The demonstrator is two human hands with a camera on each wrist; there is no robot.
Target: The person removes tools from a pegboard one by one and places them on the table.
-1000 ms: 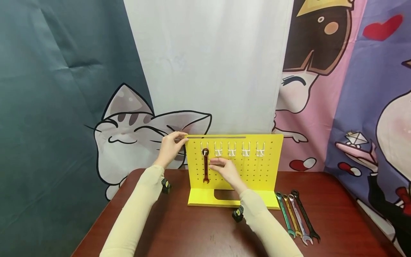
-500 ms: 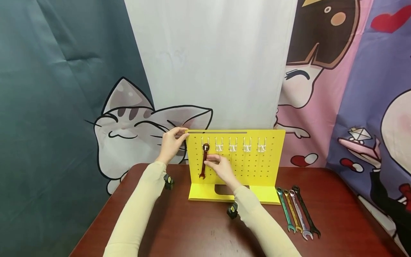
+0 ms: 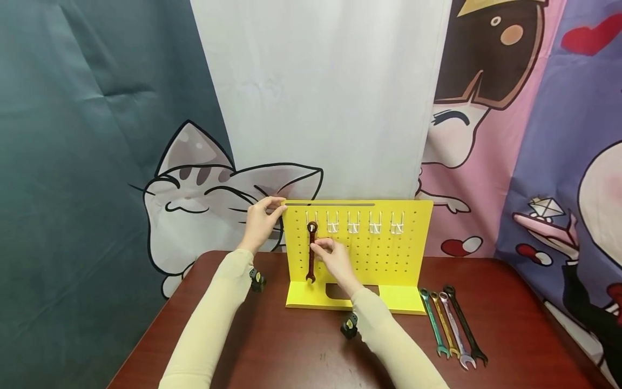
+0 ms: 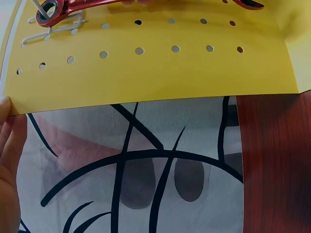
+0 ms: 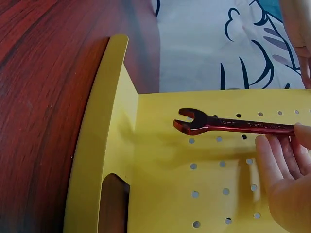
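Note:
A red combination wrench (image 3: 312, 259) hangs by its ring end on the leftmost hook of a yellow pegboard (image 3: 419, 227). My right hand (image 3: 336, 260) pinches its shaft near the middle, from the right side. In the right wrist view the wrench's open-jawed end (image 5: 192, 122) points left, toward the board's base, over the perforated panel. At the board's upper left corner, my left hand (image 3: 261, 221) grips the edge between thumb and fingers. The left wrist view shows the wrench's ring (image 4: 50, 12) around the white hook, and part of the left hand (image 4: 9, 160) at the corner.
Four-bar-like white hooks (image 3: 353, 222) line the board's upper part to the right. Right of its base, green (image 3: 434, 324), gold (image 3: 446, 325), silver (image 3: 457, 330) and black (image 3: 466, 327) wrenches lie on the brown table (image 3: 272, 351). A printed curtain (image 3: 320, 97) stands behind.
My right hand has closed from beside the wrench onto its shaft. The wrench's lower end swung left, then came back to nearly vertical. My left hand keeps its grip on the corner.

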